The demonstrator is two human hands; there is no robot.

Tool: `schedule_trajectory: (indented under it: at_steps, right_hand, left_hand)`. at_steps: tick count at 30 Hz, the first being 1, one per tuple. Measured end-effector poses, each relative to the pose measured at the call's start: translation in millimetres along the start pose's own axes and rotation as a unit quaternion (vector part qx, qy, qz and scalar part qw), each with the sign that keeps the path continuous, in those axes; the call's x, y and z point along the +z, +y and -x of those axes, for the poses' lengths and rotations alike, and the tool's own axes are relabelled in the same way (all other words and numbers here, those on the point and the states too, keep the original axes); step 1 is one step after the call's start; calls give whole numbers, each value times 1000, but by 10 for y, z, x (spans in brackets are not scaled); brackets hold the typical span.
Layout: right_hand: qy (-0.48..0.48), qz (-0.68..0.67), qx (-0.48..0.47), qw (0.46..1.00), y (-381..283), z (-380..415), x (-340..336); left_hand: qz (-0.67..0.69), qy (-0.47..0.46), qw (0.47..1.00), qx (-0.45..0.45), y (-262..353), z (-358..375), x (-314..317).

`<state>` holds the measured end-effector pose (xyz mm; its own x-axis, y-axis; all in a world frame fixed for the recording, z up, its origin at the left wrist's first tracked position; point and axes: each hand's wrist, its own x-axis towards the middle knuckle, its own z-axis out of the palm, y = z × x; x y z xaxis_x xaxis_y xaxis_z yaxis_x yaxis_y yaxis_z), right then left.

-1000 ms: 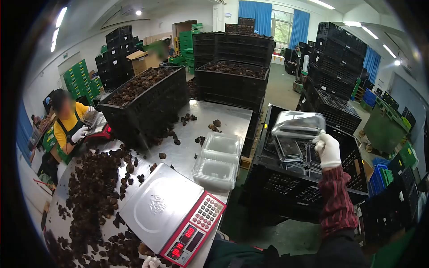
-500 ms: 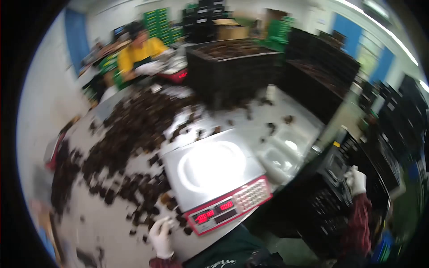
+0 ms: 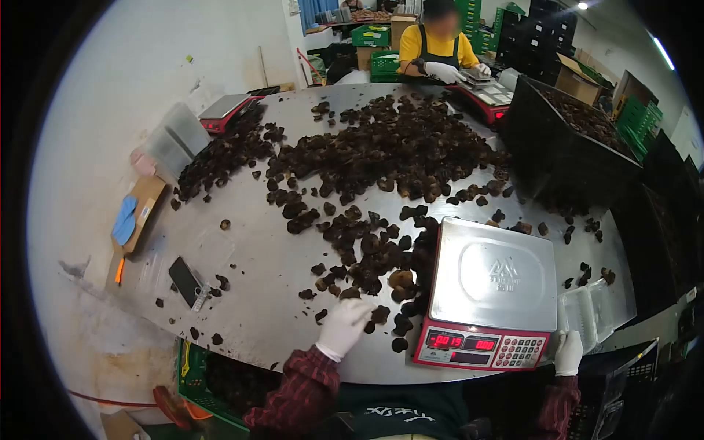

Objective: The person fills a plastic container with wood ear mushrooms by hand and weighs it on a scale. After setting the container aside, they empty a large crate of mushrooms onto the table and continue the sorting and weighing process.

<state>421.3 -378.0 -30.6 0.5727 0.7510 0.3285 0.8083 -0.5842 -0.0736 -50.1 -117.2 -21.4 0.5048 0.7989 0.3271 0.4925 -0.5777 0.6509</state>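
My left hand (image 3: 345,328), in a white glove, reaches over the metal table with its fingers slightly apart. Right at its fingertips lies a dark brown mushroom-like piece (image 3: 380,315), beside a loose trail of similar pieces. My right hand (image 3: 568,355), also gloved, is closed on the near edge of a clear plastic tray (image 3: 598,312) at the table's right side. Between my hands stands a red and silver digital scale (image 3: 493,273), with nothing on its plate. Its red display reads -0.019 and 0.00.
A large heap of dark pieces (image 3: 396,147) covers the table's middle. A black crate (image 3: 565,150) of them stands at the back right. Across the table, a person in yellow (image 3: 433,48) works at another scale (image 3: 484,99). A phone (image 3: 186,281) lies left; a green crate (image 3: 213,396) sits below.
My view has swung left. My right hand has moved from the black crates at the right to the clear tray. My left hand has reached further in, to the dark pieces.
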Motion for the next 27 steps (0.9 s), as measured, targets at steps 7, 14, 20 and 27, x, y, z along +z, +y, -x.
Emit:
schedule_trajectory:
  at_steps: [7,14,20,27]
  right_hand:
    - [22,-102,-8,995,-45,31,-134]
    - [18,-97,-10,995,-38,17,-119]
    - [-6,-93,22,995,-7,34,-108]
    - [23,-99,-9,995,-34,21,-129]
  left_hand:
    - [-67,65,995,31,-346,-468,-73]
    - [-243,45,968,-34,-774,-975,-16]
    - [-67,71,994,-41,-569,-736,-443]
    - [-164,-160,932,-281,-947,840,-1772]
